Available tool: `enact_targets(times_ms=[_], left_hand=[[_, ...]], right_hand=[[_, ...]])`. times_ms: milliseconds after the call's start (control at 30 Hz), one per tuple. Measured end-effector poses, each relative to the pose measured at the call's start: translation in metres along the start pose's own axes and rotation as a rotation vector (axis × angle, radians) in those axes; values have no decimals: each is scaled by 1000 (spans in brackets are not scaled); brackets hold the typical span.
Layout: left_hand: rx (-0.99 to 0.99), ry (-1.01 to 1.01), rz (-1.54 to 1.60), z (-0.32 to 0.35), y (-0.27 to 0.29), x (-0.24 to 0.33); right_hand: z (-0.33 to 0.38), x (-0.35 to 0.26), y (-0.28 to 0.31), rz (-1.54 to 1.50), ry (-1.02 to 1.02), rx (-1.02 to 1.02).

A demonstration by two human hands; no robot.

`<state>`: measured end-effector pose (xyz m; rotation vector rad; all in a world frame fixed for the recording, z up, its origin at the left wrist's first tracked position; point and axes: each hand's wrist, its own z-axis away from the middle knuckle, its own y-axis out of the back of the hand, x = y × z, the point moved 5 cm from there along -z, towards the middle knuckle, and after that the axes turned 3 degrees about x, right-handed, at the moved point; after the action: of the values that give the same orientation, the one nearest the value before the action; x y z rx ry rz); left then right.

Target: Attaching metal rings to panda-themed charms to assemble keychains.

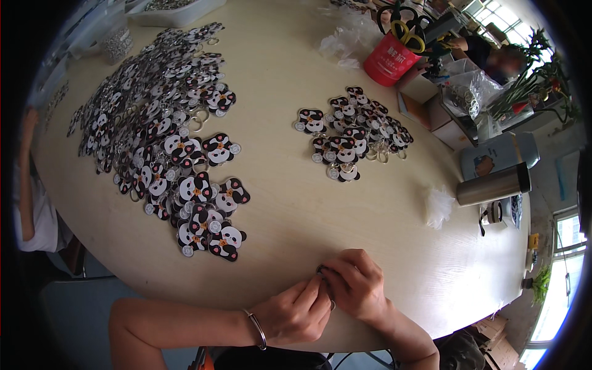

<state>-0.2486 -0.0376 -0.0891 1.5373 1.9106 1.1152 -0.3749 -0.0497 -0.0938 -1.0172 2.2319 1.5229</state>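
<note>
Near the table's front edge my left hand (299,311) and my right hand (356,283) meet, fingers pinched together on one small keychain. Only a dark edge and a bit of its metal ring show between the fingers; the rest is hidden. A large heap of panda keychains (195,187), flat black-and-white figures with small round tags and metal rings, spreads over the left of the table. Farther off, right of the middle, lies a smaller pile of panda keychains (343,148). Both hands are apart from these piles.
A red bucket (385,65) with scissors stands at the far right beside crumpled clear plastic (351,40). On the right edge are a steel tumbler (493,186) and a thin plastic bag (438,208). White tubs (176,15) stand far left. Another person's arm (26,179) shows at the left.
</note>
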Motion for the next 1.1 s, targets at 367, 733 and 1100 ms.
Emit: enact_targets(times_ms=[367, 733, 1100], left_hand=[[47, -53, -59, 4, -5, 2], [81, 174, 312, -5, -4, -23], [38, 1270, 1739, -48, -58, -28]], right_hand=[[-3, 7, 5, -43, -17, -186], [-2, 7, 7, 26, 140, -7], [2, -11, 56, 297, 279, 319]])
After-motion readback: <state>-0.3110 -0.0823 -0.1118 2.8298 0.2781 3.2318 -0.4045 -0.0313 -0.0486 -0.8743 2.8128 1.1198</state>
